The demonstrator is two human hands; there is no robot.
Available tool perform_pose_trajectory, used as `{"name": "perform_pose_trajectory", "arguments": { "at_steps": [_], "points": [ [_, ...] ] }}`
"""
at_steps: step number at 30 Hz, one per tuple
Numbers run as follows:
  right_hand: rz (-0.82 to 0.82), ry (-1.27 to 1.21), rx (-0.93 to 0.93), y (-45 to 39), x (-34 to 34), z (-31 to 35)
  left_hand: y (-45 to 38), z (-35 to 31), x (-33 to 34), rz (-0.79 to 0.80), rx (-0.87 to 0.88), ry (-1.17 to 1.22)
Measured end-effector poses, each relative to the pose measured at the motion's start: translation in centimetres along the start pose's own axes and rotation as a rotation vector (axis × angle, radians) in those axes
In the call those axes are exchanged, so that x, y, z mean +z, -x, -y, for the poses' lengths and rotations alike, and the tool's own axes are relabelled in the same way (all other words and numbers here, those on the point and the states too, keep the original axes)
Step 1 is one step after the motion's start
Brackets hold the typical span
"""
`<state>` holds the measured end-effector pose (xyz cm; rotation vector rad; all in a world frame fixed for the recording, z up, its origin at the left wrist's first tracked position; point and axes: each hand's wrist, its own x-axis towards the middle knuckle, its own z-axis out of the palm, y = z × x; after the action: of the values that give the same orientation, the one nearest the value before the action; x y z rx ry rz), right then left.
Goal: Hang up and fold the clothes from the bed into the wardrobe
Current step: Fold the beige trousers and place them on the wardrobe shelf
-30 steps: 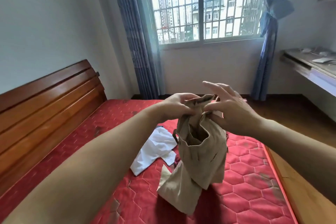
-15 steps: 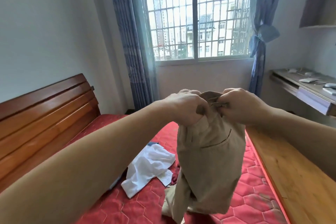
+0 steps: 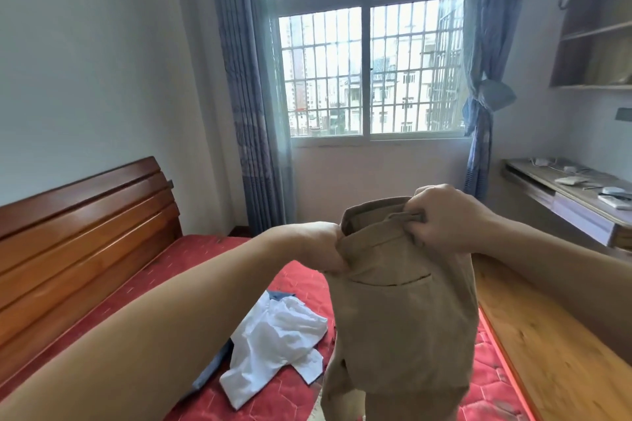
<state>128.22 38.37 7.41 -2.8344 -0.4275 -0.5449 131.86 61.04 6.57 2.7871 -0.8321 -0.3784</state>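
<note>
Above the red quilted mattress [image 3: 492,383] of a bed with a slatted reddish-brown wooden headboard [image 3: 85,225], a pair of tan cotton trousers [image 3: 403,311] hangs in the air, waistband uppermost and a slit back pocket facing the camera. The left hand [image 3: 325,246] grips the waistband's left edge with its fingers curled into the cloth. The right hand [image 3: 448,215] clutches the waistband's right side, fingers wrapped round the fabric by a belt loop. The trouser legs drop out of view at the lower edge. On the mattress, left of the trousers, a crumpled white shirt [image 3: 277,342] lies on a blue garment [image 3: 208,372]. A barred window [image 3: 369,68] with grey-blue curtains [image 3: 253,106] fills the far wall.
</note>
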Motion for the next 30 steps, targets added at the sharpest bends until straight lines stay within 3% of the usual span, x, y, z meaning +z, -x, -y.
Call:
{"name": "perform_pose_trajectory", "arguments": {
  "at_steps": [7, 9, 11, 13, 16, 19, 24, 27, 30],
  "points": [
    [0.169, 0.067, -0.137, 0.6, 0.8, -0.8, -0.3, 3.3, -0.8, -0.114, 0.091, -0.178],
    [0.188, 0.091, -0.132, 0.7, 1.3, -0.7, -0.3, 3.7, -1.3, -0.143, 0.055, -0.278],
    [0.182, 0.093, -0.133, 0.8, 1.6, -0.7, 0.0, 4.0, -2.1, -0.141, -0.005, -0.224],
    [0.157, 0.088, -0.137, 1.1, 1.8, -0.6, 0.4, 4.1, -2.9, -0.111, -0.021, 0.079],
    [0.084, 0.144, -0.13, 1.5, 2.1, -0.1, 0.1, 3.3, -2.5, -0.351, 0.133, 0.297],
    [-0.005, 0.221, -0.182, 1.8, 3.0, 0.3, -0.8, 1.8, -0.7, -0.316, 0.209, 0.185],
    [-0.211, 0.264, -0.338, 3.1, 4.4, 0.2, -1.8, 1.5, 2.5, -0.343, 0.113, -0.14],
    [-0.226, 0.28, -0.393, 4.5, 5.4, -0.7, -2.0, 2.6, 3.9, -0.332, 0.175, 0.099],
    [-0.25, 0.382, -0.426, 6.3, 6.8, -1.1, -2.7, 3.2, 4.1, -0.268, 0.097, 0.395]
  ]
}}
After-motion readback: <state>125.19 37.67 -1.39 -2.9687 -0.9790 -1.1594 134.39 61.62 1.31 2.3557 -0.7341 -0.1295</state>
